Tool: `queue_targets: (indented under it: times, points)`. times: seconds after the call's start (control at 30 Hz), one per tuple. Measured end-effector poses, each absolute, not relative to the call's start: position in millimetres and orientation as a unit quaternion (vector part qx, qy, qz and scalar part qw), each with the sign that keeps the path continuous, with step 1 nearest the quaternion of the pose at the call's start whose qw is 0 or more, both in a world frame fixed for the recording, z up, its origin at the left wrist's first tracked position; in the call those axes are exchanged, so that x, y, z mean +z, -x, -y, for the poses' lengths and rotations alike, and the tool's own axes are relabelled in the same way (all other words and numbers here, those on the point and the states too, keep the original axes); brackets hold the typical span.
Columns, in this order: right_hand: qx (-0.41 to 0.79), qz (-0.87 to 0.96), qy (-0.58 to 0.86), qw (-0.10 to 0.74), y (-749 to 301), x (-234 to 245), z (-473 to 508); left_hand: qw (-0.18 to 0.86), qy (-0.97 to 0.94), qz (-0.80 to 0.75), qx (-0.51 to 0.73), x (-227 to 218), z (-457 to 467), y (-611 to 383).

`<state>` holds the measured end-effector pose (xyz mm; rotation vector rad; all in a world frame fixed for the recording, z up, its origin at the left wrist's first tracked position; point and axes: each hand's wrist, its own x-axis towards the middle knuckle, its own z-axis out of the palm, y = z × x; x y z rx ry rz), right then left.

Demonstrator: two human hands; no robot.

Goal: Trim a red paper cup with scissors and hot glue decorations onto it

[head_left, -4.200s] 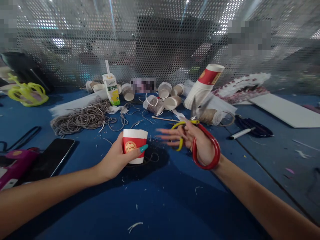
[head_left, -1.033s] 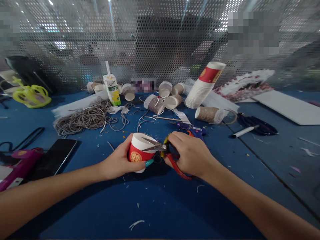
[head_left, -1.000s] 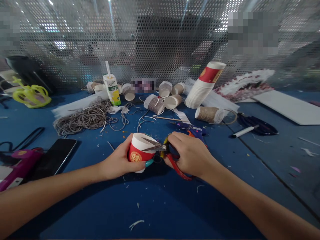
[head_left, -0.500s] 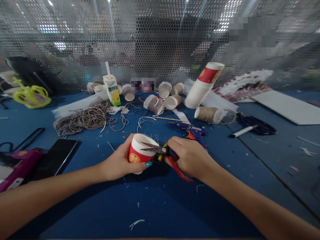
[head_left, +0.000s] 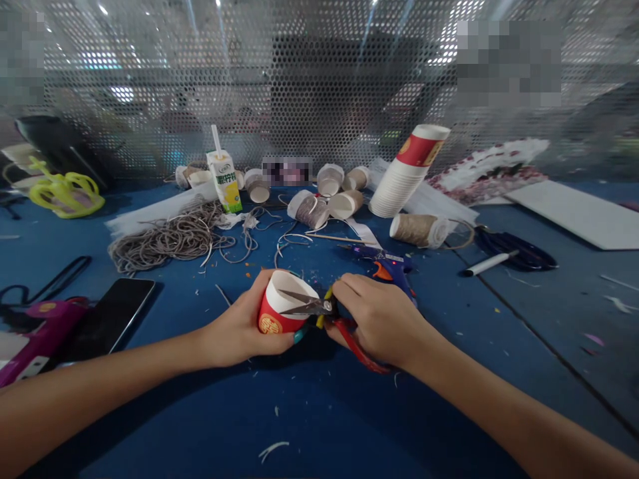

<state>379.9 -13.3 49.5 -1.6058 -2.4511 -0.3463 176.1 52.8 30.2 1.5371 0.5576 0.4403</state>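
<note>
My left hand (head_left: 238,327) is wrapped round a red and white paper cup (head_left: 280,313), tilted so its mouth faces up and right. My right hand (head_left: 379,319) grips scissors (head_left: 319,308) with one red and one yellow handle. Their blades lie across the cup's rim, slightly apart. Both hands rest low over the blue table (head_left: 324,412) near its middle.
A blue glue gun (head_left: 384,261) lies just behind my right hand. Further back are a pile of grey cord (head_left: 170,237), a milk carton (head_left: 223,177), several cord-wrapped cups (head_left: 310,209), a leaning cup stack (head_left: 407,171) and a pen (head_left: 486,264). A phone (head_left: 110,322) lies left.
Four seconds ago the cup stood upright and the scissors were held up apart from it. Since then the blades came onto the cup's rim, and the cup has tilted further over the last second.
</note>
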Motion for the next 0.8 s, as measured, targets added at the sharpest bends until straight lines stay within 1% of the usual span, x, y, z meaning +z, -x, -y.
queue_targets:
  times: [0.13,0.23,0.3,0.43,0.5,0.63,0.8]
  points:
    - [-0.136,0.828,0.539,0.071,-382,49,13,0.659,-0.681,-0.256,0.192,33,-51,-176]
    - [-0.152,0.827,0.536,0.08,-382,48,15,0.658,-0.68,-0.261,0.192,32,-51,-176]
    - [-0.152,0.818,0.543,0.113,-380,48,16,0.654,-0.679,-0.271,0.196,29,-51,-175]
    - [-0.109,0.773,0.587,0.215,-378,47,14,0.65,-0.664,-0.311,0.199,27,-53,-175]
    - [-0.085,0.768,0.592,0.228,-380,47,11,0.653,-0.66,-0.313,0.2,29,-53,-176]
    - [-0.062,0.789,0.58,0.193,-385,48,6,0.657,-0.659,-0.288,0.226,32,-53,-176]
    - [-0.082,0.806,0.574,0.116,-387,50,6,0.675,-0.645,-0.288,0.213,31,-52,-176]
